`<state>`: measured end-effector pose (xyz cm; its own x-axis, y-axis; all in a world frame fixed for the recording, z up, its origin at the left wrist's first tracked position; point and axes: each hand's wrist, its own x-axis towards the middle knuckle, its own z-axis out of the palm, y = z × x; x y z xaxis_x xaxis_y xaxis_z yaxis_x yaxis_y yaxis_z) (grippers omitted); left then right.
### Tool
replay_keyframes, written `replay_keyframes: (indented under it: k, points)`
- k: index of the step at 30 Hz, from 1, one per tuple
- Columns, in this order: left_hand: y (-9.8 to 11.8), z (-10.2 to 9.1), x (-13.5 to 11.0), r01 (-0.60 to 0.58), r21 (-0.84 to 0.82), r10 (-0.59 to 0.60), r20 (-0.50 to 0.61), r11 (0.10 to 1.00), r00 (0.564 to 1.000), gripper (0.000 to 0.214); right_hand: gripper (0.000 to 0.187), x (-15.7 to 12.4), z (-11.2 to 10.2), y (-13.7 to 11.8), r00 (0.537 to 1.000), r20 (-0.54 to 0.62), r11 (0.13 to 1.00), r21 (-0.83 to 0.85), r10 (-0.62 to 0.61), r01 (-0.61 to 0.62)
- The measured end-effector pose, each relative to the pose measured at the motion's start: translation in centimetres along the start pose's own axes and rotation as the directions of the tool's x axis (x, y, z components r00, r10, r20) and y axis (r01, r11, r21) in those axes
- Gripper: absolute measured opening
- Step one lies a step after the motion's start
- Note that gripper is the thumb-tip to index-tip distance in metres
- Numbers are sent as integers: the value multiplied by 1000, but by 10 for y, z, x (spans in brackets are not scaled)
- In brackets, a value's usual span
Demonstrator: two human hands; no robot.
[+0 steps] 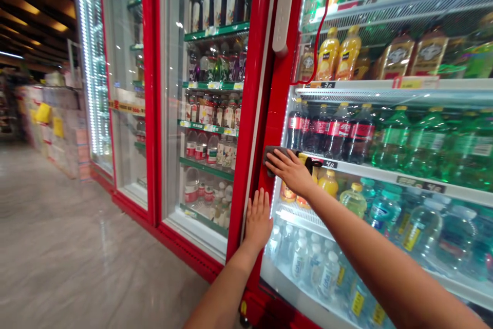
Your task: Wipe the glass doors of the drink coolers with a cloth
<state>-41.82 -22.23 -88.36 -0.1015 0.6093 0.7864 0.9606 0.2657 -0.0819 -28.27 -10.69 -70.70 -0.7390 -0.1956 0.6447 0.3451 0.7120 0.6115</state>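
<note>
My right hand (291, 170) presses a grey folded cloth (271, 152) flat against the red door frame (274, 113) of a lit drinks fridge. Its fingers lie stretched over the cloth, and part of the cloth is hidden beneath them. Lower and to the left, my left hand (259, 220) rests on the red frame near the seam between two fridges, fingers extended and nothing in it. Beside my right wrist is a small black loop (314, 163), whose kind I cannot make out.
Behind glass on the right, shelves carry cola bottles (339, 129), green soda bottles (429, 134) and water bottles (308, 262). A white door handle (284, 11) stands above my hands. Another red-framed fridge (150, 113) is at left, by a grey floor (88, 252) and stacked goods (57, 118).
</note>
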Motion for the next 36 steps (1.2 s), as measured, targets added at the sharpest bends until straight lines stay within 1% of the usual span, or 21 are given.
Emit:
replay_keyframes:
  k: [3, 9, 16, 19, 24, 28, 32, 34, 36]
  points:
    - [1, 8, -6, 16, 35, -16, 0, 999, 1000, 96, 51, -4, 16, -13, 999, -3, 999, 16, -51, 51]
    - [-2, 20, -19, 45, 55, -45, 2, 997, 999, 100, 55, -28, 40, -42, 996, -16, 995, 63, -83, 84]
    - [-1, 28, -31, 90, 61, -93, 37, 994, 995, 91, 52, -52, 64, -77, 998, -17, 992, 105, -69, 70]
    - [1, 29, -38, 126, 67, -130, 55, 990, 990, 88, 51, -61, 70, -88, 998, -20, 991, 122, -60, 62]
    - [1, 32, -53, 126, 66, -132, 85, 990, 988, 86, 49, -72, 78, -105, 999, -9, 988, 149, -43, 44]
    - [0, 38, -76, 98, 87, -109, 121, 991, 987, 87, 48, -85, 87, -125, 999, 20, 985, 172, -40, 36]
    - [0, 45, -103, 51, 99, -69, 179, 994, 981, 90, 46, -100, 100, -143, 995, 49, 978, 195, -89, 78]
    - [0, 44, -109, 40, 92, -58, 201, 995, 978, 89, 43, -104, 102, -144, 990, 57, 974, 197, -129, 115]
    - [0, 40, -105, 30, 80, -46, 209, 996, 977, 87, 40, -102, 95, -135, 985, 65, 970, 198, -160, 144]
